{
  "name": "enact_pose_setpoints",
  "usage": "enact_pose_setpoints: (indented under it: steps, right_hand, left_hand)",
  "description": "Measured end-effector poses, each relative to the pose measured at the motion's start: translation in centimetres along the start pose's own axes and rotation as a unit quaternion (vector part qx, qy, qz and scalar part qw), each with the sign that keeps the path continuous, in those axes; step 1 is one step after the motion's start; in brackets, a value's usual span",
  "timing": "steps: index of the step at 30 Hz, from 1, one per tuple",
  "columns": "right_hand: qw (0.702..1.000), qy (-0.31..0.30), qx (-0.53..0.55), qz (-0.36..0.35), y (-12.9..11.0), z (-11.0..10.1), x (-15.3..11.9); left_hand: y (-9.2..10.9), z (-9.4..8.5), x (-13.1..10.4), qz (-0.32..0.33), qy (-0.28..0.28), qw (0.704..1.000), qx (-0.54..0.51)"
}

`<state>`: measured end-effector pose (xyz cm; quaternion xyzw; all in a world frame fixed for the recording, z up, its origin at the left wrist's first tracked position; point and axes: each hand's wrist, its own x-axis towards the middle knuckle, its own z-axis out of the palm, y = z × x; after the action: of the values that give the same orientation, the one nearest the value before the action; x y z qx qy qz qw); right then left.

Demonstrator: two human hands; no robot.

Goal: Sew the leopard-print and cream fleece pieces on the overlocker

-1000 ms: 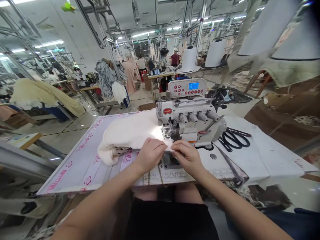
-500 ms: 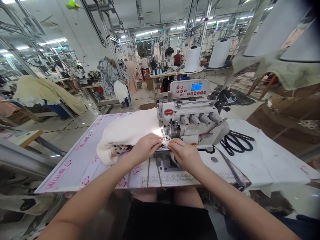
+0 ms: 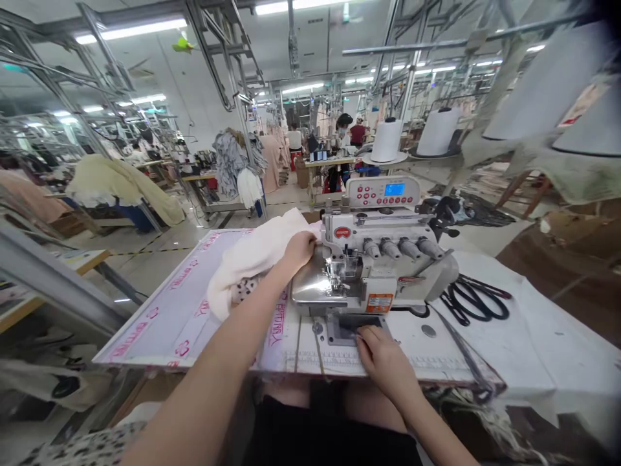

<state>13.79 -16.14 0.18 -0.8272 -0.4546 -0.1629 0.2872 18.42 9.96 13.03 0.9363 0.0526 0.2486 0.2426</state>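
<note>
A white overlock sewing machine point(image 3: 388, 249) with a lit blue display stands on the table. Behind its metal cloth plate point(image 3: 310, 285), my left hand point(image 3: 299, 249) has its fingers closed on a thick cream garment point(image 3: 264, 239). That garment lies bunched along the machine's left side, and black-dotted fabric point(image 3: 244, 289) shows in its fold. No cloth shows under the presser foot point(image 3: 336, 281). My right hand point(image 3: 385, 356) is low in front of the machine, fingers curled together at the edge of a dark recess point(image 3: 347, 329) in the table; what they hold, if anything, is hidden.
Black-handled scissors point(image 3: 475, 301) lie right of the machine on white sheeting. A dark strap point(image 3: 460, 353) runs to the table's front edge. White thread cones point(image 3: 387, 140) stand behind. Printed plastic point(image 3: 169, 304) covers the table's left. Other people sit at machines farther back.
Both hands have parted from the needle area. My left hand has moved back and left with the cream garment, my right down toward the front recess. The cloth plate is now uncovered.
</note>
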Motion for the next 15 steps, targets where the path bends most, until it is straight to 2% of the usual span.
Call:
enact_pose_setpoints:
  steps: [2,4,6,8,10,13,14,15]
  right_hand:
    - [1.0,0.001,0.001,-0.005,0.1,0.2,0.0]
    - [1.0,0.0,0.001,-0.011,0.3,0.2,-0.1]
    - [1.0,-0.006,-0.001,-0.014,0.5,0.2,-0.3]
    - [1.0,-0.011,-0.002,-0.018,0.5,0.2,-0.4]
    - [1.0,-0.014,-0.005,-0.021,0.5,0.2,-0.4]
    - [0.999,-0.015,-0.012,-0.028,0.5,0.3,-0.2]
    - [0.999,-0.015,-0.017,-0.031,0.5,0.4,-0.2]
    - [0.999,-0.015,-0.023,-0.033,0.4,0.4,-0.2]
  left_hand:
    - [-0.2,0.7,0.9,-0.034,0.029,0.999,-0.015]
    - [-0.1,0.5,0.8,-0.059,0.062,0.996,-0.041]
    - [-0.2,-1.3,-0.4,-0.082,0.104,0.988,-0.078]
    - [-0.4,-4.9,-3.2,-0.107,0.16,0.974,-0.123]
    - [-1.0,-9.7,-8.1,-0.129,0.225,0.951,-0.17]
    - [-2.3,-16.0,-19.2,-0.16,0.286,0.914,-0.238]
    - [-2.8,-17.3,-23.4,-0.202,0.282,0.883,-0.315]
    - [-3.1,-18.1,-27.6,-0.259,0.233,0.865,-0.36]
